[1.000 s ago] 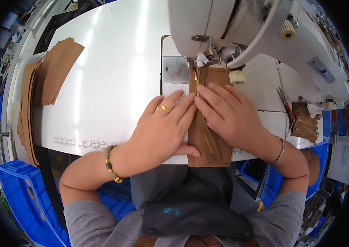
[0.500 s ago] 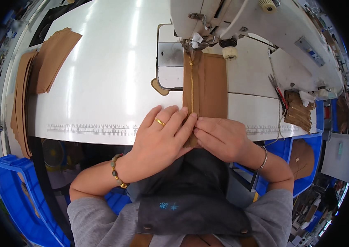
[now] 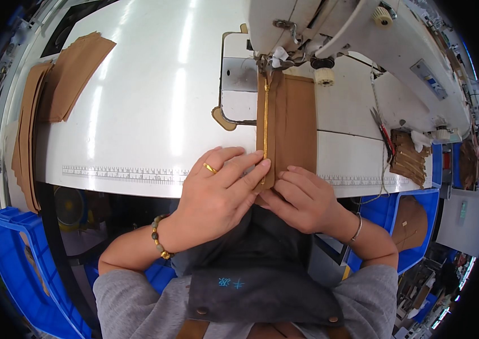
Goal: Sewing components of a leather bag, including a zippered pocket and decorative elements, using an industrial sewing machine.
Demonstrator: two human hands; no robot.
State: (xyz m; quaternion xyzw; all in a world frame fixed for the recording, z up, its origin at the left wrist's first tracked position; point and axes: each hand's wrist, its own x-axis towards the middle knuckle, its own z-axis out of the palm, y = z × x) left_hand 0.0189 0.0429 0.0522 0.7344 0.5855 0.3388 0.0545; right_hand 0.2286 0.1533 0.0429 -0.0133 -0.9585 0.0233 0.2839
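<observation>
A brown fabric piece (image 3: 295,118) lies under the sewing machine's presser foot (image 3: 264,63), with a gold-toothed zipper (image 3: 266,124) running lengthwise along its left part. My left hand (image 3: 220,195) has its curled fingers pressed on the zipper tape's near end at the table's front edge; a gold ring is on one finger. My right hand (image 3: 299,200) is closed on the near edge of the same fabric, just right of the tape end, with its thumb partly hidden.
Brown fabric stacks (image 3: 78,73) lie at the left. Scissors (image 3: 383,133) and small brown pieces (image 3: 409,158) sit at the right, beside a cord. Blue bins (image 3: 30,271) (image 3: 423,200) stand below the table on both sides. The machine head (image 3: 364,51) overhangs the back right.
Both hands have moved toward me, from near the needle to the table's front edge, uncovering the zipper's length. My right fingers have gone from lying extended to curled on the edge.
</observation>
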